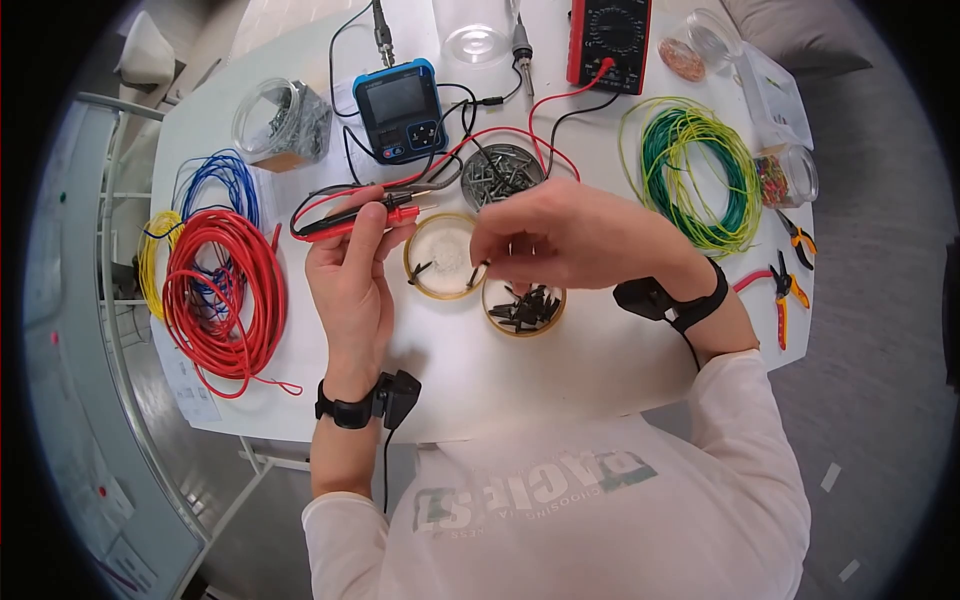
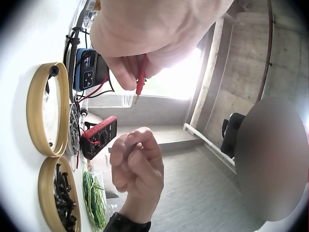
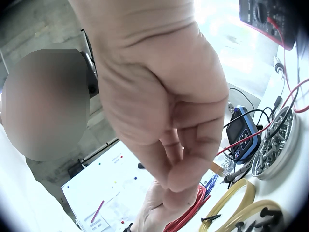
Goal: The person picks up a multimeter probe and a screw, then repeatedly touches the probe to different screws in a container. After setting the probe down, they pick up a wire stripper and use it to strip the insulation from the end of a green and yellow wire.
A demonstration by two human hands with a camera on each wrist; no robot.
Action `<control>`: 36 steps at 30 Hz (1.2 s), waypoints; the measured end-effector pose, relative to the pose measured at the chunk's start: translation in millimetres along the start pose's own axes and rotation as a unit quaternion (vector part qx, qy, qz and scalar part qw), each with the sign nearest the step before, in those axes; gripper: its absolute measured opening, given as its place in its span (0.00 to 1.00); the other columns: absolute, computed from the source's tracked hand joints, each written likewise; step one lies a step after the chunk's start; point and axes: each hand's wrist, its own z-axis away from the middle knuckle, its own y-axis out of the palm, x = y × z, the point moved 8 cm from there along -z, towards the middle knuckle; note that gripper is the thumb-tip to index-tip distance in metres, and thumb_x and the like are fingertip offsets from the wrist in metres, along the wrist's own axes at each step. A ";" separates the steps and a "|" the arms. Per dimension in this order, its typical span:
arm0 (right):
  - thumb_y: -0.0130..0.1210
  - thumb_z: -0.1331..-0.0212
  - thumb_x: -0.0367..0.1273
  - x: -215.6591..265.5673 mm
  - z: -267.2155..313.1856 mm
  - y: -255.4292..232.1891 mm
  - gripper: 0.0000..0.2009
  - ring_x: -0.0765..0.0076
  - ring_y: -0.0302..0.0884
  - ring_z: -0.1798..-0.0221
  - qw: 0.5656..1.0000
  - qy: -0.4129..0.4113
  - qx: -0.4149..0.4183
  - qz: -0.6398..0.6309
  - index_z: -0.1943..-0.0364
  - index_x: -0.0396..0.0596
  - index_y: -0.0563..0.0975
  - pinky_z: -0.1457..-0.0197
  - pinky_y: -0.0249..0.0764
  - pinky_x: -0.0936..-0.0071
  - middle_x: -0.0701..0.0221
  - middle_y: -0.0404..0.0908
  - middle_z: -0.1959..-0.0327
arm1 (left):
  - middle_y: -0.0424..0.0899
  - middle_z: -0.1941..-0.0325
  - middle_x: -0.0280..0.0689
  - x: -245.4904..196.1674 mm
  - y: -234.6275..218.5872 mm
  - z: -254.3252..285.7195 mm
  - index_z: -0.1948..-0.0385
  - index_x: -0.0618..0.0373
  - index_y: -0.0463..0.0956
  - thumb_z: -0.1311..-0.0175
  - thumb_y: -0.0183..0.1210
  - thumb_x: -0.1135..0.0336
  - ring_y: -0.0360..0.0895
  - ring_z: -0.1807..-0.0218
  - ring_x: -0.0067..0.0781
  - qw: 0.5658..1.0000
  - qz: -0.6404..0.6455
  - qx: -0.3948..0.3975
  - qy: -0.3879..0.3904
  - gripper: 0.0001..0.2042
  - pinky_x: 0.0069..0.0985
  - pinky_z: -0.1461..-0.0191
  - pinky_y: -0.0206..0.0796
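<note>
My left hand (image 1: 350, 270) grips a red test probe (image 1: 402, 217) and a black test probe (image 1: 398, 199), their metal tips pointing right. In the left wrist view the red probe (image 2: 141, 81) sticks out below the fingers. Thumb and fingertips of my right hand (image 1: 575, 235) meet above two round yellow-rimmed dishes, pinching a small black screw (image 1: 485, 264) mostly hidden by the fingers. The left dish (image 1: 407, 262) has a few black screws at its edges. Many black screws (image 1: 528, 310) fill the right dish (image 1: 524, 333), partly beneath my right hand.
Behind the dishes stand a tin of silver screws (image 1: 500, 172), a blue handheld tester (image 1: 400, 110) and a red multimeter (image 1: 608, 45). Red wire (image 1: 225, 300) lies coiled on the left, green wire (image 1: 700, 175) on the right. Pliers (image 1: 785, 295) lie at the right edge. Probe leads cross the table.
</note>
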 end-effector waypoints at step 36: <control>0.41 0.36 0.20 -24.4 -17.2 6.6 0.13 0.70 0.80 0.49 0.935 -0.015 -0.096 -0.340 0.49 0.38 0.66 0.46 0.77 0.76 0.63 0.76 0.55 | 0.82 0.56 0.43 7.2 14.0 4.2 0.54 0.67 0.75 0.34 0.56 0.73 0.83 0.57 0.34 0.998 -0.037 0.039 -0.012 0.10 0.26 0.51 0.78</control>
